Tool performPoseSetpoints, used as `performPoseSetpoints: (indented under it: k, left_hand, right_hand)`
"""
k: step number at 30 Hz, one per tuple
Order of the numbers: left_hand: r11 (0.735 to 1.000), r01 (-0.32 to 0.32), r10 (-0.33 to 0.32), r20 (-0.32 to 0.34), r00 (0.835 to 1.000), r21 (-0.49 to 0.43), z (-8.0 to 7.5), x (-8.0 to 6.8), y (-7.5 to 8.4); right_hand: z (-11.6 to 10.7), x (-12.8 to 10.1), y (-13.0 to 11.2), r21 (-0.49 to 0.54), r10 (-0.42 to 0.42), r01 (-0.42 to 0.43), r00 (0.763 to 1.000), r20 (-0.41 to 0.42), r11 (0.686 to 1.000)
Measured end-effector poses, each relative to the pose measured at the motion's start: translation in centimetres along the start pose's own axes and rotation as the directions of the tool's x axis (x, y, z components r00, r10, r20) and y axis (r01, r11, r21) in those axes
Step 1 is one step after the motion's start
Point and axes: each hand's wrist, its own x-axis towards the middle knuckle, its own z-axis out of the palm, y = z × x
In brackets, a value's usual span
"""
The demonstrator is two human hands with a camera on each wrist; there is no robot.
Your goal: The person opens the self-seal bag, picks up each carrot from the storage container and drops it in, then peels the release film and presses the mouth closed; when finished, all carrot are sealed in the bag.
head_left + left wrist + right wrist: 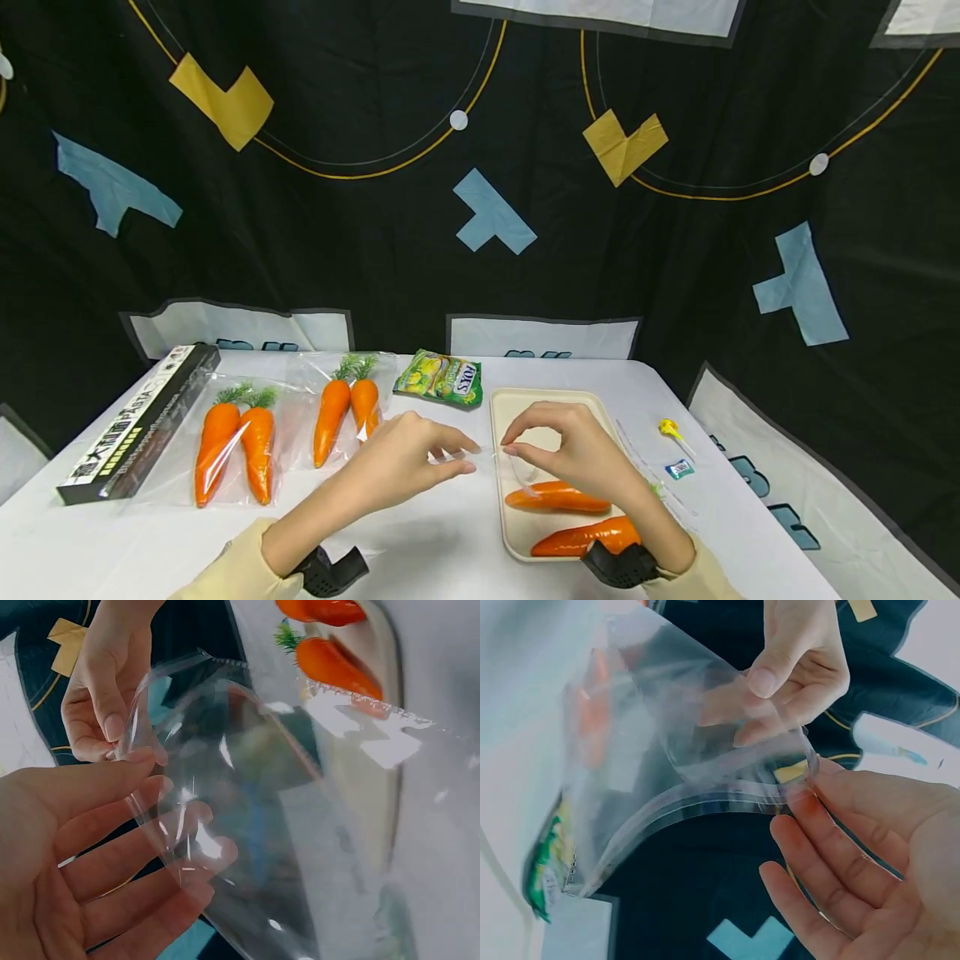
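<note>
Together, the fingers (pixel 112 724) of both hands pinch the mouth of one clear plastic bag (pixel 247 825), holding it above the surface (pixel 450 533). The left hand (pixel 401 462) nips one edge between thumb and fingertips, its other fingers fairly straight; the right hand (pixel 577 450) curls thumb and forefinger around the opposite edge. From what shows, the bag has nothing in it, and it hangs over the near left corner of a cream tray (pixel 517 408) at 3 o'clock from the left hand. Two loose carrots (pixel 558 497) lie in that tray, under the right wrist. At 9 o'clock sit two filled bags (pixel 300 417), each holding a pair of carrots with green tops. Beyond them, at 9 o'clock again, lies a long black pasta box (pixel 135 425). At 12 o'clock rests a green candy packet (pixel 441 377); at 3 o'clock, past the tray, a yellow lollipop (pixel 670 430).
</note>
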Motion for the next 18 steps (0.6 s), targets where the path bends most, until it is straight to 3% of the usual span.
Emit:
performPoseSetpoints:
  k: [8,13,18]
  left_hand:
    - [0.999,-0.026,0.025,-0.046,0.999,-0.023,-1.9,0.2,0.8]
    - [0.998,-0.005,0.012,-0.103,0.995,0.069,-3.3,-0.1,1.5]
    - [0.985,-0.02,0.053,-0.184,0.981,0.173,-4.3,-0.4,2.2]
  right_hand:
    - [-0.6,0.3,-0.6,-0.009,-0.038,0.037,0.996,-0.076,0.999]
    - [-0.2,0.7,-0.9,-0.017,-0.076,0.074,0.989,-0.127,0.997]
    - [0.4,1.3,-1.0,0.022,-0.125,0.131,0.976,-0.179,0.991]
